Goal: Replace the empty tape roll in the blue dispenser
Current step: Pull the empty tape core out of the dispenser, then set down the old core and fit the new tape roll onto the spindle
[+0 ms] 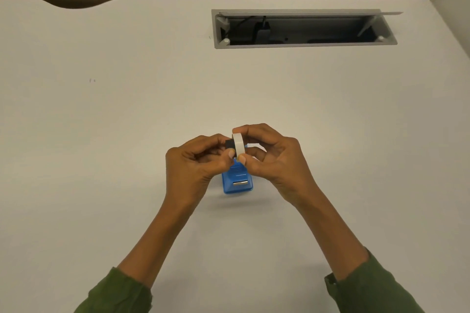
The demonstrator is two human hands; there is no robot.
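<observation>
Both hands are up over the middle of the white desk [127, 109], meeting just above the blue dispenser [237, 180]. The right hand [272, 157] has a white tape roll [238, 146] pinched edge-on, with fingers curled over the top of it and the thumb pressing from the near side. The left hand [195, 160] is closed around a small black hub piece [230, 144] that pokes out right against the left face of the roll. The two are touching, but I can't tell if the black piece is actually seated in the roll's hole or just butted up to it.

The dispenser sits flat on the desk, below and slightly nearer than the hands, its far end hidden behind the fingers. Its near end shows a small silvery metal strip [240, 182]. Neither hand is touching the dispenser as far as I can see.

Green sleeves [368, 287] cover both forearms at the near edge. Far right of the desk there's an open grey cable hatch [305, 44] with its lid flipped up.
</observation>
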